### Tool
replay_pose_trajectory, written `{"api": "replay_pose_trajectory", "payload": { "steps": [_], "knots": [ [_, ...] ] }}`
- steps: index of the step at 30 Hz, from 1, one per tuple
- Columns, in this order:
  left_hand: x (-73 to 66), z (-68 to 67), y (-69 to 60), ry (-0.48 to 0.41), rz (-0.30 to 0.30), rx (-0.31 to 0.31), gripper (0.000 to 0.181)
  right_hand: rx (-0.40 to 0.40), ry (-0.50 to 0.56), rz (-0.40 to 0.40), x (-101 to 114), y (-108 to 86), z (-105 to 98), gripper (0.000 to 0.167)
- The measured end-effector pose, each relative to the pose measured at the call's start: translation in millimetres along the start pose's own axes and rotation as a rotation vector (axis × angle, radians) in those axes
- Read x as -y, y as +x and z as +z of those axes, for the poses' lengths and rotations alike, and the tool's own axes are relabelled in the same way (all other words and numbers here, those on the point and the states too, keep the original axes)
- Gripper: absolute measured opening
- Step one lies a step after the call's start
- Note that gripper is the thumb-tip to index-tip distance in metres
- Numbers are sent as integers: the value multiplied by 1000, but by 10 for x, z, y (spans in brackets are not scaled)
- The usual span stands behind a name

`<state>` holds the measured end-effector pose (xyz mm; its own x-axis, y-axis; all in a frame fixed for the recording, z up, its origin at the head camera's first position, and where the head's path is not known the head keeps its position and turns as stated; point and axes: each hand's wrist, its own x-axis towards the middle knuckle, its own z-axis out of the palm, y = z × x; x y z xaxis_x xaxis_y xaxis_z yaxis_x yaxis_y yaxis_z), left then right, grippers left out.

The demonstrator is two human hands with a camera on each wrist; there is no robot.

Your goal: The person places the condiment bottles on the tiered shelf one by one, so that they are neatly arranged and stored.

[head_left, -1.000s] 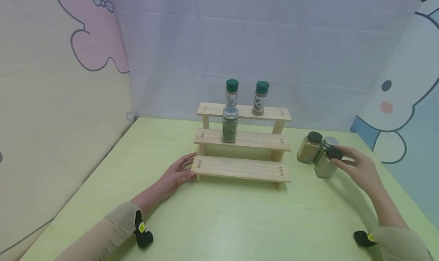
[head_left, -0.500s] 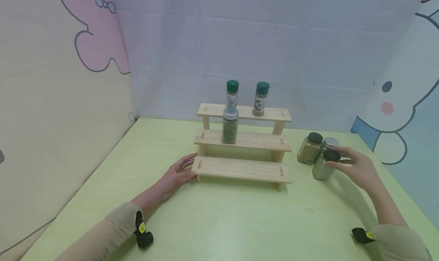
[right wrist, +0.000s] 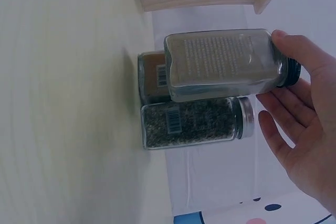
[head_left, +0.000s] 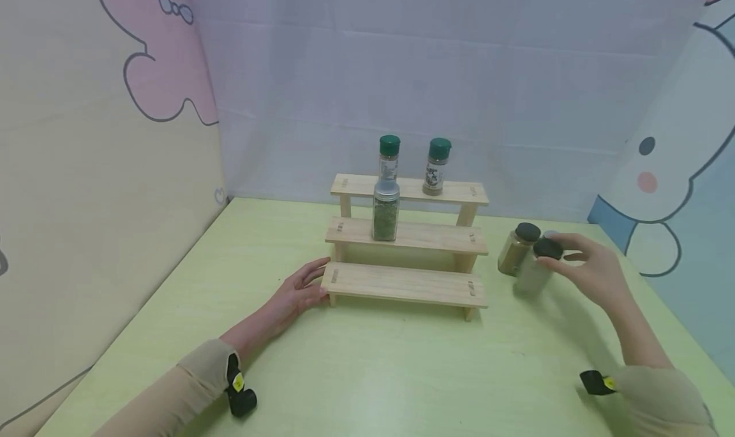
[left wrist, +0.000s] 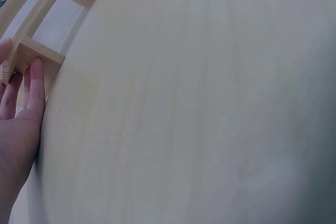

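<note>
In the head view my right hand (head_left: 594, 271) pinches the black lid of a square glass spice jar (head_left: 534, 272) with pale contents. The right wrist view shows this jar (right wrist: 223, 65) upright relative to the table and raised above it. My left hand (head_left: 289, 296) holds the left end of the lowest step of a three-tier wooden rack (head_left: 408, 284), thumb on one side and fingers against the leg. A second black-lidded jar (head_left: 515, 251) with brown powder stands behind the held jar. Beside it is a silver-lidded jar of dark flakes (right wrist: 191, 124), mostly hidden in the head view.
Two green-capped spice bottles, the left one (head_left: 389, 159) and the right one (head_left: 435, 169), stand on the top tier. A silver-lidded jar of green herbs (head_left: 385, 214) stands on the middle tier. Cloth walls (head_left: 356, 80) enclose the pale green table (head_left: 367, 373).
My right hand has moved left with the pale jar, lifting it off the table and in front of the silver-lidded jar. The left hand and the rack have stayed in place.
</note>
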<state>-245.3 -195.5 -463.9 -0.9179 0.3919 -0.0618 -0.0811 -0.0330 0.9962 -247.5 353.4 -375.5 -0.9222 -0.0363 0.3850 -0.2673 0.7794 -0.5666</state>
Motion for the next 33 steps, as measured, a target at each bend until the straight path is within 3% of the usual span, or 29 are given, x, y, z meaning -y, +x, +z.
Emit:
{"api": "replay_pose_trajectory", "payload": {
  "steps": [8, 21, 33],
  "knots": [
    [4, 1, 11, -11, -23, -21, 68, -64, 4, -64, 261, 90, -18, 50],
    [-1, 2, 6, -12, -13, -1, 69, -168, 25, -39, 752, 109, -12, 49],
    [24, -18, 14, 0, 4, 4, 70, -187, 141, -182, 1149, 186, 95, 46]
  ]
}}
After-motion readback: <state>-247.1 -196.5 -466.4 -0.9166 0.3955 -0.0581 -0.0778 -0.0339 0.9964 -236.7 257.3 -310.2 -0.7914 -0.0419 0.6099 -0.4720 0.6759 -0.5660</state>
